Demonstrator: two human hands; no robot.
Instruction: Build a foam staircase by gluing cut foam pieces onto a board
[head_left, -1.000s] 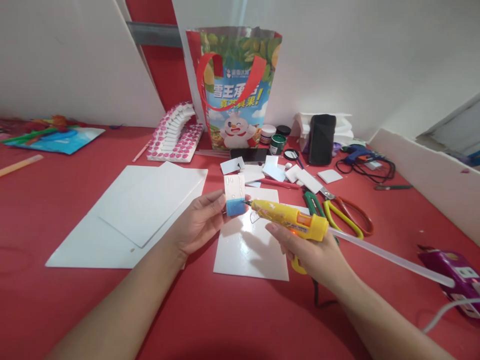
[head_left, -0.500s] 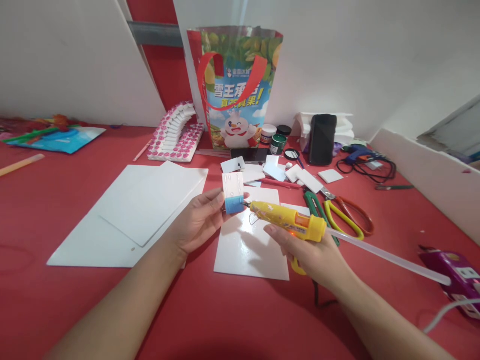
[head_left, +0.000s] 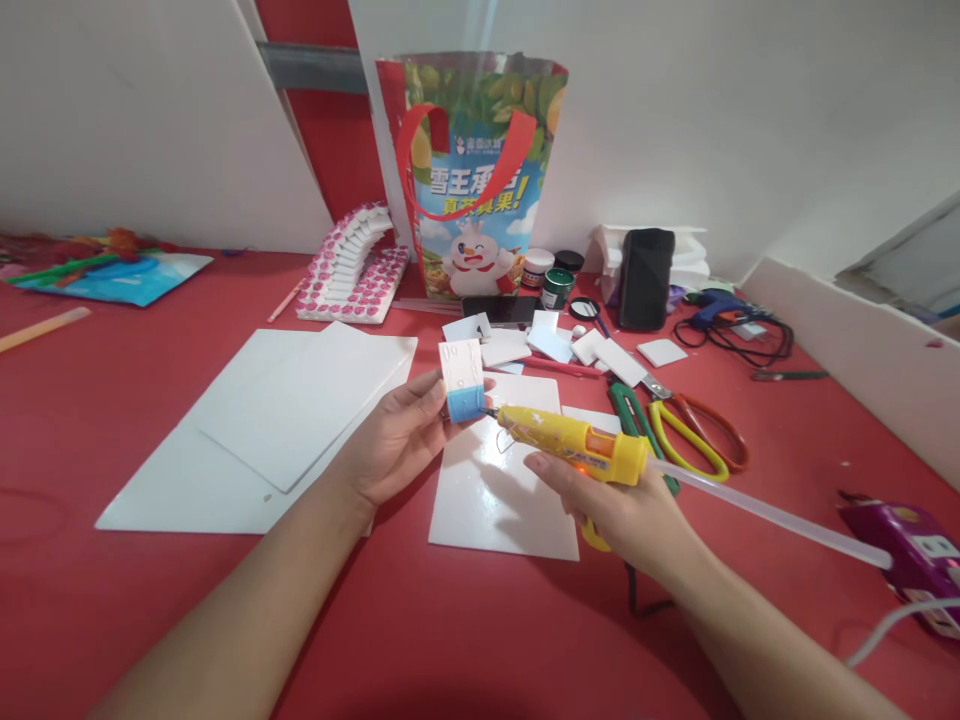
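Note:
Between the thumb and fingers of my left hand (head_left: 409,425) is a small white-and-blue foam board piece (head_left: 462,380), held upright, with clear glue drops on its white part. My right hand (head_left: 607,505) grips a yellow hot glue gun (head_left: 562,438) whose small light glows orange. The gun's nozzle meets or nearly meets the lower right edge of the blue part. A long translucent glue stick (head_left: 765,510) sticks out of the gun's back. Below both hands lies a white board (head_left: 502,500) on the red table.
Larger white sheets (head_left: 262,430) lie at left. Scissors (head_left: 705,435), a green-handled cutter (head_left: 630,410) and white offcuts (head_left: 551,338) are behind and right of the gun. A printed bag (head_left: 472,180) stands at the back; a purple power strip (head_left: 911,560) sits far right.
The foam board piece has shifted slightly up and left in my left hand. The glue gun has moved a little left and down, its nozzle staying by the piece's lower right edge.

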